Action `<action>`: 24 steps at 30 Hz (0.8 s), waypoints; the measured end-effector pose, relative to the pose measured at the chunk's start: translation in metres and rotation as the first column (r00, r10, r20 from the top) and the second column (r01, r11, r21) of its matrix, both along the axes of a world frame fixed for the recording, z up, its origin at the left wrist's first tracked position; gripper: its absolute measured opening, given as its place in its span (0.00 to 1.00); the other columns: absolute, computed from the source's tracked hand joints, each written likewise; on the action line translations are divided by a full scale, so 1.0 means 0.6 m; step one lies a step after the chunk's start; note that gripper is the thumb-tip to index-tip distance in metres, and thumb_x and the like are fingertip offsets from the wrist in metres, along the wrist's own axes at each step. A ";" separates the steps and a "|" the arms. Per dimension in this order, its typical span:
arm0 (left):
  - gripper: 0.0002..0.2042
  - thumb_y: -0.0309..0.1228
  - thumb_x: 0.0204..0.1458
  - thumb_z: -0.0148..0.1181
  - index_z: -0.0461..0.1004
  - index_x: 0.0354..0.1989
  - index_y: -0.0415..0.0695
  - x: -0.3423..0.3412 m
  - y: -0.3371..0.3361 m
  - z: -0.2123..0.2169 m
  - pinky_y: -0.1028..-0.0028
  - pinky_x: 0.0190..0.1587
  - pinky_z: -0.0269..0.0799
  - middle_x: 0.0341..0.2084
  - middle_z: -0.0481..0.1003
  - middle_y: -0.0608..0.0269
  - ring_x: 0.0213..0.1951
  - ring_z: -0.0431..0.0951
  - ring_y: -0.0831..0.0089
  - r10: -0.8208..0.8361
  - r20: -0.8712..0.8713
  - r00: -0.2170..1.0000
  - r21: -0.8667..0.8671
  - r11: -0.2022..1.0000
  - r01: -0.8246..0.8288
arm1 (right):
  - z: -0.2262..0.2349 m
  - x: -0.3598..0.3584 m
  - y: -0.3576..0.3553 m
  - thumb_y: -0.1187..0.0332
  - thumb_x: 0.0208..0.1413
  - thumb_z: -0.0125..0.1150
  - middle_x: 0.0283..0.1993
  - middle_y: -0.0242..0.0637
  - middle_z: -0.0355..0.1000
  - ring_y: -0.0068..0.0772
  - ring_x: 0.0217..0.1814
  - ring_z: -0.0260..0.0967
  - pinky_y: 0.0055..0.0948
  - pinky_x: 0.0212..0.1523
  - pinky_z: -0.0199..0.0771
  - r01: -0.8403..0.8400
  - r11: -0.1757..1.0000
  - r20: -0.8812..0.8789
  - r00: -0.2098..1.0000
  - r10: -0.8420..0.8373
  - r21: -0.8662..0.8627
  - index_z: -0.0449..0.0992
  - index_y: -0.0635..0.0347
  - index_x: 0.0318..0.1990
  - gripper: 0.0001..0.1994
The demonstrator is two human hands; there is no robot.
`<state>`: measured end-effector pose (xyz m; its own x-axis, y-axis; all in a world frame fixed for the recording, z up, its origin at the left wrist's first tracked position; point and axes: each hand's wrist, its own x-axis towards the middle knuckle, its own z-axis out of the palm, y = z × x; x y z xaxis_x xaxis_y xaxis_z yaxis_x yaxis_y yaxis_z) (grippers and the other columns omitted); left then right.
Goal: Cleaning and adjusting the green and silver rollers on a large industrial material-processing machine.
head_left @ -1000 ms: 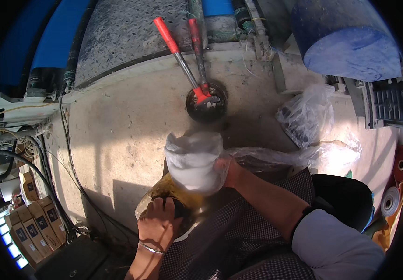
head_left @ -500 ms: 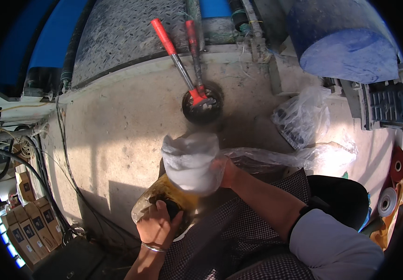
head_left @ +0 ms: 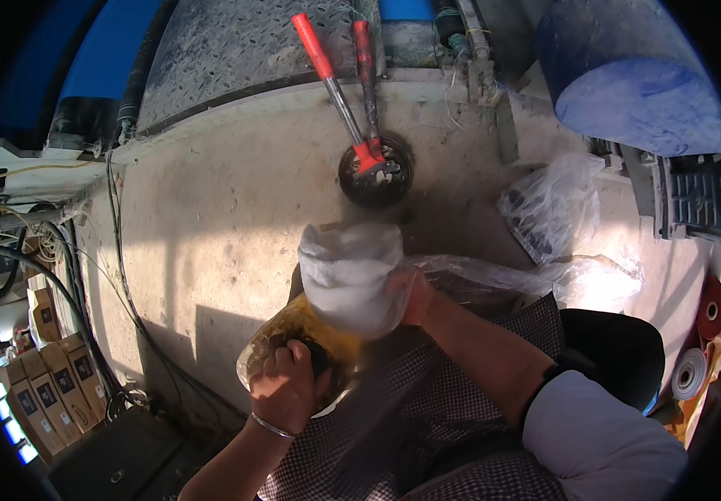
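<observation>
My right hand [head_left: 411,294] is closed on the side of a white, soft, padded bundle [head_left: 350,280], which looks wrapped in thin clear plastic and is held upright above my lap. My left hand [head_left: 285,387] has its fingers curled round a dark, rounded object [head_left: 319,357], whose kind I cannot make out. It lies at the mouth of a yellowish, stained container [head_left: 293,324] resting against my checked apron [head_left: 394,409]. The white bundle hides part of that container.
Ahead on the concrete floor stands a round black pot [head_left: 375,188] with two red-handled tools [head_left: 339,104] leaning in it. Crumpled clear plastic [head_left: 556,213] and a blue drum [head_left: 636,100] are to the right. Black cables [head_left: 118,275] and cardboard boxes [head_left: 51,397] lie left.
The whole view has shifted slightly, moving the pot and tools a little right and up. Both hands keep their holds, and the white bundle stays almost in place over the container.
</observation>
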<state>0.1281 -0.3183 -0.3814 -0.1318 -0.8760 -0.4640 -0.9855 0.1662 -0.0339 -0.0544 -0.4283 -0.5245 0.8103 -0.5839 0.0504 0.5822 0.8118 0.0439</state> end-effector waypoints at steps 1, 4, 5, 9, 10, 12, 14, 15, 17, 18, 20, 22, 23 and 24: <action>0.27 0.46 0.42 0.62 0.66 0.43 0.37 0.001 -0.001 0.000 0.69 0.25 0.72 0.28 0.68 0.59 0.29 0.74 0.67 0.000 0.001 1.000 0.002 1.000 0.000 | 0.000 0.001 0.000 0.53 0.60 0.39 0.63 0.45 0.59 0.45 0.63 0.59 0.46 0.61 0.62 0.010 1.000 0.025 1.000 -0.010 -0.022 0.55 0.62 0.63 0.29; 0.27 0.48 0.44 0.61 0.66 0.42 0.36 0.003 -0.005 0.001 0.66 0.22 0.72 0.25 0.70 0.57 0.24 0.76 0.64 -0.025 -0.026 0.999 0.003 1.000 0.025 | -0.014 -0.003 0.007 0.54 0.61 0.37 0.63 0.45 0.58 0.44 0.64 0.59 0.46 0.61 0.62 0.014 0.999 0.101 0.995 -0.019 0.050 0.55 0.62 0.63 0.28; 0.27 0.48 0.44 0.61 0.66 0.42 0.37 0.004 -0.012 0.001 0.66 0.22 0.72 0.25 0.70 0.58 0.24 0.76 0.64 -0.057 -0.015 0.998 -0.013 0.998 0.057 | -0.022 -0.003 0.009 0.54 0.61 0.36 0.63 0.45 0.59 0.44 0.63 0.59 0.45 0.61 0.62 -0.004 0.990 0.166 0.986 -0.021 0.144 0.55 0.62 0.63 0.27; 0.27 0.49 0.43 0.62 0.66 0.41 0.37 -0.002 -0.021 0.004 0.65 0.21 0.72 0.22 0.69 0.62 0.21 0.75 0.65 -0.067 0.045 0.997 0.029 0.997 0.066 | -0.027 -0.011 0.014 0.57 0.63 0.35 0.63 0.44 0.59 0.42 0.63 0.60 0.44 0.62 0.61 -0.024 0.995 0.058 0.998 0.019 0.094 0.56 0.62 0.63 0.25; 0.28 0.50 0.43 0.62 0.65 0.41 0.36 0.002 -0.023 0.002 0.66 0.22 0.72 0.21 0.72 0.61 0.22 0.77 0.64 -0.073 0.037 0.997 0.056 0.996 0.071 | -0.015 -0.009 0.009 0.59 0.64 0.34 0.63 0.43 0.59 0.42 0.63 0.60 0.44 0.62 0.61 -0.050 0.992 -0.030 0.998 0.054 0.116 0.56 0.61 0.63 0.24; 0.30 0.51 0.42 0.62 0.65 0.42 0.35 0.006 -0.022 0.002 0.66 0.23 0.73 0.21 0.74 0.59 0.23 0.78 0.63 -0.004 0.046 0.999 0.057 0.998 0.001 | -0.023 0.003 0.010 0.60 0.64 0.34 0.62 0.43 0.59 0.41 0.63 0.59 0.43 0.63 0.60 -0.077 0.975 -0.184 0.976 0.116 0.208 0.56 0.61 0.63 0.23; 0.37 0.57 0.40 0.62 0.63 0.43 0.32 -0.010 -0.031 0.006 0.66 0.25 0.74 0.22 0.76 0.54 0.25 0.79 0.60 0.174 0.118 0.978 0.140 0.972 -0.189 | -0.040 0.008 0.027 0.57 0.63 0.35 0.60 0.44 0.61 0.41 0.60 0.62 0.42 0.62 0.62 -0.028 0.971 -0.186 0.980 0.073 0.236 0.57 0.63 0.61 0.24; 0.37 0.57 0.40 0.62 0.63 0.43 0.32 -0.012 -0.033 0.007 0.66 0.25 0.74 0.22 0.76 0.54 0.25 0.79 0.60 0.166 0.114 0.980 0.137 0.974 -0.181 | -0.046 0.010 0.029 0.54 0.62 0.36 0.58 0.46 0.64 0.41 0.58 0.65 0.41 0.60 0.63 -0.001 0.962 -0.180 0.982 0.053 0.273 0.59 0.65 0.60 0.26; 0.40 0.61 0.38 0.61 0.62 0.44 0.32 -0.011 -0.028 0.007 0.66 0.26 0.74 0.22 0.76 0.54 0.24 0.79 0.60 0.249 0.155 0.956 0.123 0.955 -0.268 | -0.065 0.008 0.026 0.59 0.64 0.37 0.62 0.44 0.59 0.41 0.62 0.60 0.42 0.62 0.63 -0.030 0.979 -0.181 0.981 0.067 0.202 0.55 0.60 0.63 0.23; 0.40 0.61 0.38 0.62 0.62 0.44 0.33 -0.004 -0.015 0.003 0.66 0.26 0.74 0.22 0.76 0.54 0.24 0.79 0.59 0.177 0.065 0.982 -0.029 0.984 -0.175 | -0.077 0.013 0.031 0.59 0.63 0.39 0.62 0.44 0.59 0.41 0.62 0.61 0.42 0.61 0.63 -0.035 0.981 -0.150 0.986 0.065 0.192 0.55 0.60 0.63 0.24; 0.38 0.59 0.38 0.62 0.63 0.43 0.34 0.000 -0.008 -0.010 0.66 0.26 0.74 0.22 0.76 0.54 0.24 0.79 0.60 0.154 0.049 0.987 -0.045 0.987 -0.152 | -0.099 0.014 0.041 0.59 0.63 0.40 0.61 0.44 0.60 0.41 0.62 0.61 0.42 0.61 0.64 -0.039 0.982 -0.125 0.990 0.063 0.186 0.55 0.60 0.63 0.24; 0.36 0.58 0.39 0.63 0.63 0.42 0.35 0.002 -0.008 -0.018 0.65 0.26 0.74 0.22 0.76 0.54 0.24 0.79 0.60 0.140 0.032 0.990 -0.060 0.989 -0.138 | -0.097 0.016 0.036 0.59 0.60 0.44 0.60 0.44 0.62 0.41 0.60 0.62 0.42 0.61 0.64 -0.046 0.974 -0.164 0.983 0.083 0.223 0.58 0.61 0.61 0.25; 0.34 0.56 0.38 0.64 0.63 0.40 0.35 0.001 -0.009 -0.020 0.66 0.26 0.74 0.22 0.76 0.53 0.23 0.79 0.60 0.096 0.030 0.995 -0.116 0.989 -0.092 | -0.097 0.017 0.035 0.59 0.58 0.47 0.59 0.44 0.63 0.40 0.60 0.63 0.42 0.61 0.63 -0.047 0.969 -0.185 0.978 0.093 0.243 0.59 0.62 0.60 0.25; 0.33 0.54 0.38 0.65 0.64 0.39 0.35 -0.002 -0.010 -0.023 0.66 0.27 0.74 0.22 0.76 0.53 0.23 0.79 0.60 0.053 0.031 0.998 -0.175 0.983 -0.047 | -0.096 0.016 0.031 0.59 0.56 0.49 0.59 0.44 0.64 0.40 0.59 0.64 0.42 0.61 0.63 -0.048 0.965 -0.205 0.973 0.103 0.258 0.61 0.63 0.59 0.25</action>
<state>0.1271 -0.3242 -0.3953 -0.0720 -0.9489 -0.3071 -0.9901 0.1052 -0.0931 -0.0447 -0.4094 -0.5822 0.8280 -0.4917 -0.2693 0.5374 0.8330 0.1314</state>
